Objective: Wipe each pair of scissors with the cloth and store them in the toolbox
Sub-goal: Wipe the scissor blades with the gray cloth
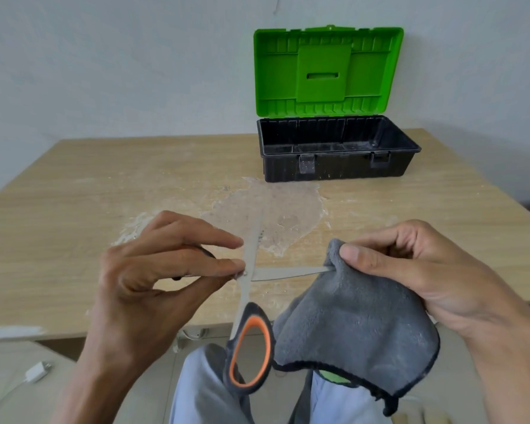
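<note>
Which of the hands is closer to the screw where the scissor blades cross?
Left. The left hand pinches the scissors right beside the pivot screw; the right hand grips the cloth out at the tip of one blade.

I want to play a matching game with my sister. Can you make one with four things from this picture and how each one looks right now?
Things:
1. scissors
2. cloth
3. toolbox
4. table

States:
A. open, with its green lid standing up
B. held in the left hand, blades spread wide
C. wooden, with a worn patch
D. pinched in the right hand

Pairs: 1-B, 2-D, 3-A, 4-C
</note>
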A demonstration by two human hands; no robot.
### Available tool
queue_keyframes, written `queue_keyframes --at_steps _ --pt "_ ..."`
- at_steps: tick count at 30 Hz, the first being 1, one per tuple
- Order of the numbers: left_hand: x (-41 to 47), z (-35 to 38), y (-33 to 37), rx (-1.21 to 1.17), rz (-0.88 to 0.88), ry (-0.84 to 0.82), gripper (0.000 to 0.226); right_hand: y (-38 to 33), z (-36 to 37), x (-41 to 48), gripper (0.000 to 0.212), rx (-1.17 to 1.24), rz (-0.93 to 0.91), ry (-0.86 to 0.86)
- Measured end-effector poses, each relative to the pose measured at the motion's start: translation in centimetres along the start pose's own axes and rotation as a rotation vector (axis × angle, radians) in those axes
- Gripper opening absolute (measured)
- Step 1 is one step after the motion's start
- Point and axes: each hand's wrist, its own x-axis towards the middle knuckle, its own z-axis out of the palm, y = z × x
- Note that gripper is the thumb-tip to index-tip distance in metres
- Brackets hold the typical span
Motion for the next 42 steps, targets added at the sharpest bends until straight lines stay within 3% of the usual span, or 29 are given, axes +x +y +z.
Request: queue_keyframes --at_steps 13,18,23,30,33,37,42 --pt "0.5 0.5 0.1 -0.020 -0.143 -0.019 0.008 0.6 -0.1 0.2 0.061 0.021 0.016 0.003" --pt "0.7 0.7 0.6 -0.022 -0.320 0.007 0.038 1.0 0.0 0.3 0.056 0.035 -0.039 0.058" --pt "0.5 1.6 0.8 -0.246 -0.647 0.045 0.072 1.2 0.6 0.6 0.025 0.017 -0.111 0.136" --pt "0.0 1.6 0.8 -0.671 -0.970 -0.008 0.083 2.0 0.7 0.6 0.021 -0.050 -0.172 0.272" --pt "0.2 1.7 0.9 -0.904 -1.033 0.125 0.086 2.2 0.8 0.6 0.019 -0.074 -0.195 0.290" --pt "-0.1 3.1 1.3 -1.004 -1.106 0.316 0.081 2.6 1.3 0.7 0.006 -0.173 -0.239 0.335" --pt "-0.9 4.2 1.5 -1.034 -1.166 0.220 0.028 3.1 1.5 0.7 0.010 -0.283 -0.307 0.387"
